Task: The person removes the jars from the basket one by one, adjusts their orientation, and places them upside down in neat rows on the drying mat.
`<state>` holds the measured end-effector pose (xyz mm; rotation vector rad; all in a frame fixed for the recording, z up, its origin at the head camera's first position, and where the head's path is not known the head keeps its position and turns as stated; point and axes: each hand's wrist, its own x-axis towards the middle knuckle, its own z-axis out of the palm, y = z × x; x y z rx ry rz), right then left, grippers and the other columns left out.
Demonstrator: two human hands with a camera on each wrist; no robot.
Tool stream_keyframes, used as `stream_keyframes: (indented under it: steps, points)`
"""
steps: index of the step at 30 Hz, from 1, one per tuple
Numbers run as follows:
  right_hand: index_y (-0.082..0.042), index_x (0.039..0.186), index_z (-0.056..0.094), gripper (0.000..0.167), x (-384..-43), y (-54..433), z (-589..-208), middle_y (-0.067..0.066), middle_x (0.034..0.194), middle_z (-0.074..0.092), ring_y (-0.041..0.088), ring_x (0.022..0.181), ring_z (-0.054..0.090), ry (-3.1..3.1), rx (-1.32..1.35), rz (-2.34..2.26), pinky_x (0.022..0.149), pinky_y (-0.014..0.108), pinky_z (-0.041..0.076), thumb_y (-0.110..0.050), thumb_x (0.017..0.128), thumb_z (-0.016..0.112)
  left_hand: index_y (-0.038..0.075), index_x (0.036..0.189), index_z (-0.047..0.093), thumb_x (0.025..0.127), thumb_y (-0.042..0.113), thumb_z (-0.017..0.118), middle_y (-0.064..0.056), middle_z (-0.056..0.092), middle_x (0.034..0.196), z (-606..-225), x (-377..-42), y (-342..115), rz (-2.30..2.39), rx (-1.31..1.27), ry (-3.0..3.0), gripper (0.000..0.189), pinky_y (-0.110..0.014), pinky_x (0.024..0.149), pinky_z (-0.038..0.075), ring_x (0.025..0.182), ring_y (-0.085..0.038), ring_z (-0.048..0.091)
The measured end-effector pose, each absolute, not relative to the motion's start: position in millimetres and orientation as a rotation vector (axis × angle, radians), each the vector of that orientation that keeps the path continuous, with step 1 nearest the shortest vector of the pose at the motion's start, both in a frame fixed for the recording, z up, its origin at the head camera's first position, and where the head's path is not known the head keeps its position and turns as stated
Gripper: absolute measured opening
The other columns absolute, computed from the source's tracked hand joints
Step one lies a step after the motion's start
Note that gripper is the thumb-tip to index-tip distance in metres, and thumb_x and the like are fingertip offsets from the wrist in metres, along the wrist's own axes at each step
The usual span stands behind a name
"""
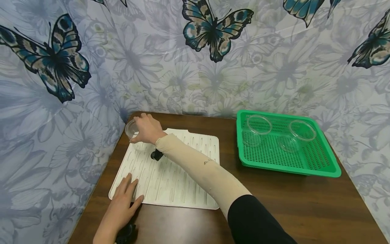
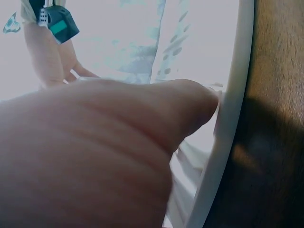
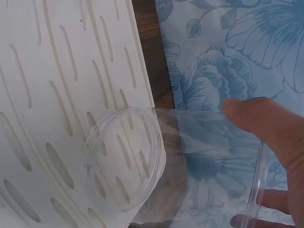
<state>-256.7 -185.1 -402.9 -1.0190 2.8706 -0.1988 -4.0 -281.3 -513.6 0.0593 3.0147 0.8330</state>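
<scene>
Cup (image 1: 130, 128): at the far left corner of the white mat (image 1: 170, 183), close to the left edge of the table (image 1: 170, 223); see-through, so hard to tell if touching down; could drop off that edge from a loose pinch, or bend from a hard squeeze.
Right hand (image 1: 147, 130): pinching the cup between thumb and fingers; could bump the cup from a finger catching the rim.
Left hand (image 1: 123, 201): fingers straight, thumb apart, over the near left corner of the mat; could tug the mat and shake the cup.
Mat: bumpy; could make a cup wobble from the ridges; room in the middle, partly under the sleeve (image 1: 201, 173).
Table: tight at the left and back, with the cloth (image 1: 134, 67) close; more room in front.
Basket (image 1: 289, 169): off to the right, apart from the mat; holding two more cups (image 1: 257, 132).
</scene>
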Motion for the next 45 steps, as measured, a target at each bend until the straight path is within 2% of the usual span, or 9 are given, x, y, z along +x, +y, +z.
stream_keyframes:
  steps: [5, 11, 15, 18, 22, 24, 30, 37, 45]
  points:
    - [-0.022, 0.169, 0.043, 0.104, -258, -182, -402, 0.003, 0.16, 0.05, 0.02, 0.144, 0.052, 2.885, -1.019, -0.209, 0.095, 0.029, 0.059, -0.072, 0.087, 0.082, -0.009, 0.157, 0.049, 0.105, 0.027, 0.077, -0.035, 0.021, 0.173, -512, -5, -279, 0.834, 0.052, 3.006, 0.069, -0.083, 0.113, 0.032, 0.155, -0.064, 0.02]
    - [-0.021, 0.177, 0.018, 0.129, -256, -173, -399, 0.01, 0.17, 0.039, 0.026, 0.151, 0.048, 2.87, -1.024, -0.254, 0.091, 0.033, 0.061, -0.078, 0.081, 0.083, -0.009, 0.157, 0.049, 0.105, 0.026, 0.077, -0.036, 0.022, 0.172, -511, -5, -278, 0.829, 0.054, 3.002, 0.069, -0.083, 0.113, 0.031, 0.155, -0.064, 0.02]
    - [-0.018, 0.177, 0.012, 0.136, -256, -164, -392, 0.01, 0.171, 0.038, 0.026, 0.151, 0.047, 2.873, -1.05, -0.25, 0.088, 0.033, 0.062, -0.079, 0.079, 0.084, -0.009, 0.156, 0.049, 0.105, 0.026, 0.077, -0.037, 0.023, 0.171, -511, -6, -278, 0.835, 0.057, 3.011, 0.067, -0.084, 0.115, 0.028, 0.155, -0.064, 0.021]
    - [-0.018, 0.177, 0.013, 0.135, -256, -154, -383, 0.008, 0.17, 0.04, 0.024, 0.151, 0.047, 2.872, -1.055, -0.262, 0.088, 0.033, 0.061, -0.078, 0.08, 0.084, -0.009, 0.156, 0.05, 0.105, 0.025, 0.077, -0.037, 0.024, 0.171, -511, -6, -277, 0.83, 0.064, 3.021, 0.067, -0.084, 0.114, 0.029, 0.154, -0.064, 0.022]
    - [-0.017, 0.177, 0.016, 0.131, -251, -137, -367, 0.007, 0.171, 0.04, 0.023, 0.153, 0.046, 2.88, -1.057, -0.368, 0.095, 0.036, 0.06, -0.079, 0.081, 0.082, -0.01, 0.156, 0.05, 0.105, 0.025, 0.077, -0.038, 0.024, 0.17, -512, -6, -276, 0.819, 0.065, 3.023, 0.067, -0.084, 0.112, 0.032, 0.154, -0.064, 0.022]
    - [-0.016, 0.177, 0.017, 0.131, -246, -129, -360, 0.008, 0.173, 0.039, 0.024, 0.155, 0.044, 2.887, -1.067, -0.448, 0.101, 0.037, 0.059, -0.079, 0.082, 0.081, -0.01, 0.155, 0.05, 0.105, 0.024, 0.077, -0.038, 0.024, 0.17, -512, -5, -276, 0.808, 0.058, 3.028, 0.067, -0.083, 0.113, 0.033, 0.154, -0.064, 0.023]
    - [-0.016, 0.175, 0.025, 0.123, -222, -101, -341, 0.008, 0.171, 0.042, 0.025, 0.152, 0.048, 2.907, -1.105, -0.712, 0.106, 0.04, 0.057, -0.075, 0.084, 0.083, -0.012, 0.154, 0.05, 0.104, 0.021, 0.077, -0.039, 0.026, 0.169, -513, -4, -275, 0.784, 0.048, 3.047, 0.065, -0.082, 0.112, 0.035, 0.152, -0.064, 0.025]
    - [-0.018, 0.174, 0.03, 0.115, -197, -71, -326, 0.008, 0.171, 0.042, 0.024, 0.155, 0.043, 2.849, -1.195, -1.038, 0.116, 0.045, 0.049, -0.063, 0.086, 0.089, -0.014, 0.152, 0.05, 0.104, 0.017, 0.076, -0.04, 0.025, 0.168, -512, -6, -277, 0.811, 0.08, 3.055, 0.062, -0.083, 0.115, 0.027, 0.152, -0.064, 0.024]
    - [-0.018, 0.173, 0.035, 0.114, -170, -50, -316, 0.004, 0.17, 0.043, 0.014, 0.156, 0.038, 2.824, -1.297, -1.238, 0.122, 0.039, 0.043, -0.057, 0.083, 0.093, -0.014, 0.152, 0.05, 0.105, 0.017, 0.075, -0.04, 0.025, 0.168, -516, -6, -277, 0.803, 0.079, 3.047, 0.062, -0.083, 0.114, 0.029, 0.153, -0.064, 0.023]
